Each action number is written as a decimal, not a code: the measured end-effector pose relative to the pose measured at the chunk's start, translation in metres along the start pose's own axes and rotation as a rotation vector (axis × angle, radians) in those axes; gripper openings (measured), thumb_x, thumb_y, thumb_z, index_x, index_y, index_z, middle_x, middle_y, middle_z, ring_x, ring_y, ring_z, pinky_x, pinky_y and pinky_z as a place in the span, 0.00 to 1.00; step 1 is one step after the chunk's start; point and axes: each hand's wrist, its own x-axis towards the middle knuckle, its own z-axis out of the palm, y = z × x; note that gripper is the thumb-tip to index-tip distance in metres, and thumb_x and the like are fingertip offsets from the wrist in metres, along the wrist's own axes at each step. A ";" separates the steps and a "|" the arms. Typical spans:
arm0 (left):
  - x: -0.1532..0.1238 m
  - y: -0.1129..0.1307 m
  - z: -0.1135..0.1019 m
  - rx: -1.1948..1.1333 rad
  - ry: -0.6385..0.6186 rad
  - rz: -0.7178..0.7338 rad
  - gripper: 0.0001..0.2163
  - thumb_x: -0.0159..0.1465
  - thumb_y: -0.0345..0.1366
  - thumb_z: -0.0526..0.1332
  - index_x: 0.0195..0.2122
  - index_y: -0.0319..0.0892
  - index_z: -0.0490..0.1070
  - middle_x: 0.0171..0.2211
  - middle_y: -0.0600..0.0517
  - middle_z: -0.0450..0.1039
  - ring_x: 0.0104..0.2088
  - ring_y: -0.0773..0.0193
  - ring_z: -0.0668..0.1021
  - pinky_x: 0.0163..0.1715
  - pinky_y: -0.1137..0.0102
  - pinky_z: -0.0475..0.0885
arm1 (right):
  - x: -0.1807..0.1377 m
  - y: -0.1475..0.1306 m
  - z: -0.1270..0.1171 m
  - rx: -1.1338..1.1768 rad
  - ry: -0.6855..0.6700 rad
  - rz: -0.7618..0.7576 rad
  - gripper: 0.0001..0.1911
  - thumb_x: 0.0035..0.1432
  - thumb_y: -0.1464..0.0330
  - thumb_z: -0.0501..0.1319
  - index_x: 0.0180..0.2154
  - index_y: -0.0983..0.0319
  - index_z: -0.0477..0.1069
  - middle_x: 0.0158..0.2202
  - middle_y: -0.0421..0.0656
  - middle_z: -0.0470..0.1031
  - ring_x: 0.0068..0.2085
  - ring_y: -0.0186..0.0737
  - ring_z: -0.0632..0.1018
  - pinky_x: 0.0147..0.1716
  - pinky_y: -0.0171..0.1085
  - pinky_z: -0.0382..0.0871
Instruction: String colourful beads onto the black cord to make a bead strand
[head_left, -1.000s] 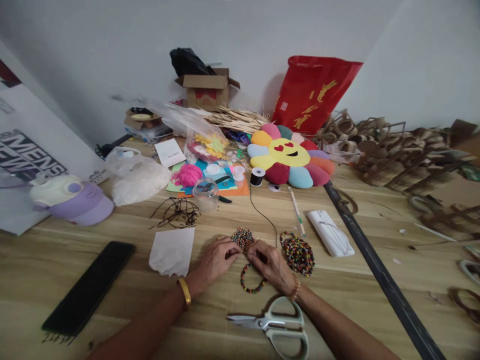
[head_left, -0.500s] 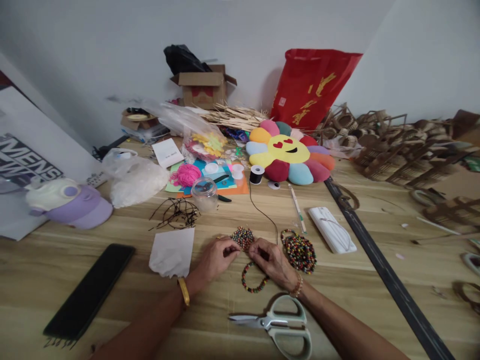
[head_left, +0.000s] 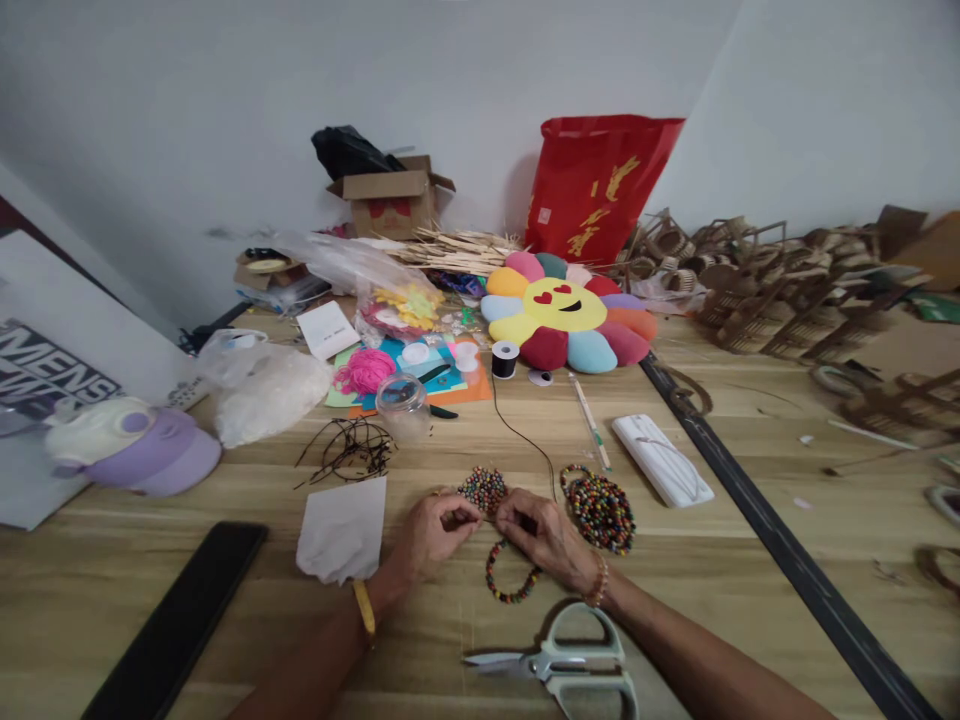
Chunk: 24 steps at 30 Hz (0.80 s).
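My left hand and my right hand rest close together on the wooden table, fingers pinched on the top of a loop of coloured beads that hangs down between them. Just above my fingertips lies a small round pile of coloured beads. A bigger heap of beads sits right of my right hand. A black thread runs from a black spool down toward my hands.
White-handled scissors lie in front of my right forearm. A white paper and a black phone are to the left, a white flat box and a dark bar to the right. A flower cushion sits behind.
The view has shifted a little down and left. My hands stay pinched on the bead loop with only small finger movement.
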 end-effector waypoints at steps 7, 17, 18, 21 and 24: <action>0.001 0.000 0.001 -0.014 -0.010 -0.016 0.04 0.53 0.27 0.62 0.28 0.39 0.77 0.26 0.50 0.77 0.29 0.63 0.77 0.30 0.72 0.70 | 0.000 0.002 0.000 -0.020 -0.028 -0.054 0.07 0.59 0.73 0.56 0.29 0.63 0.70 0.28 0.41 0.72 0.30 0.35 0.71 0.29 0.32 0.63; 0.001 0.004 0.000 0.012 -0.013 -0.032 0.04 0.53 0.27 0.61 0.27 0.38 0.77 0.27 0.49 0.78 0.30 0.62 0.77 0.32 0.71 0.70 | 0.000 0.001 0.001 -0.059 -0.040 -0.047 0.07 0.59 0.74 0.56 0.29 0.63 0.69 0.28 0.41 0.71 0.30 0.35 0.71 0.30 0.32 0.63; 0.001 0.004 0.000 0.009 -0.013 -0.033 0.04 0.53 0.27 0.61 0.28 0.38 0.77 0.27 0.48 0.78 0.30 0.62 0.77 0.31 0.71 0.70 | 0.000 0.002 0.001 -0.058 -0.041 -0.048 0.07 0.59 0.74 0.56 0.29 0.63 0.69 0.28 0.41 0.71 0.30 0.35 0.71 0.30 0.32 0.63; 0.001 0.004 0.001 0.009 -0.016 -0.026 0.05 0.53 0.27 0.61 0.28 0.38 0.77 0.27 0.48 0.78 0.30 0.62 0.77 0.31 0.71 0.71 | 0.000 0.003 0.002 -0.049 -0.042 -0.042 0.07 0.59 0.74 0.55 0.29 0.63 0.69 0.29 0.41 0.72 0.31 0.36 0.72 0.31 0.32 0.64; 0.000 0.004 0.000 0.023 -0.023 -0.017 0.05 0.53 0.26 0.61 0.27 0.39 0.77 0.27 0.49 0.78 0.30 0.61 0.77 0.31 0.71 0.70 | 0.000 0.003 0.003 -0.049 -0.040 -0.039 0.07 0.59 0.74 0.55 0.30 0.63 0.69 0.29 0.42 0.72 0.31 0.36 0.72 0.31 0.32 0.64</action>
